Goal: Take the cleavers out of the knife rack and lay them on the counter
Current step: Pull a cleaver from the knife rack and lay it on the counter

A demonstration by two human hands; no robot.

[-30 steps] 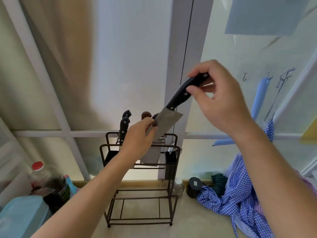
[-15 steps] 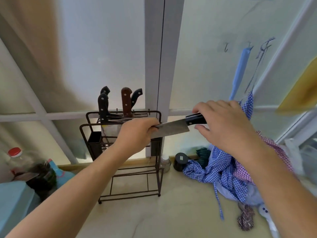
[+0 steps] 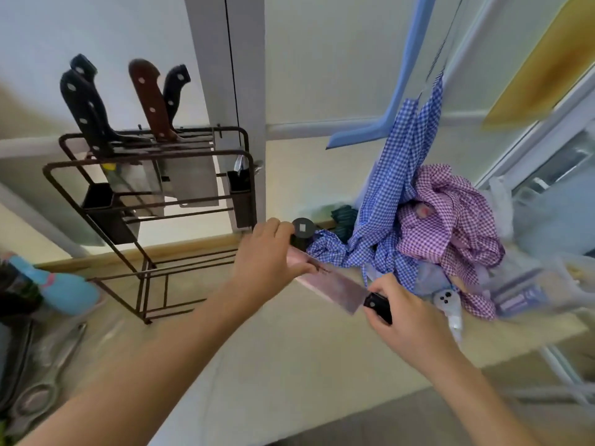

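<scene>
Low over the pale counter [image 3: 289, 365], both bare forearms reach forward and carry one cleaver [image 3: 331, 286] between them, right of the knife rack [image 3: 145, 194]. Her or his right hand [image 3: 409, 320] is curled knuckles-up, fingers clamped round the black riveted handle. At the far end the left hand [image 3: 267, 262] pinches the blade's edge, thumb below and fingers closed on top. That blade is a broad flat rectangle of dull metal, picking up a pinkish sheen, tilted with the handle end nearer; whether it touches the counter I cannot tell. Thin dark wire forms the rack, and upright in it stand four more knives: three black handles, one brown wooden one, all riveted. Crumpled checked cloths [image 3: 434, 226], blue and purple, lie heaped just behind the cleaver.
</scene>
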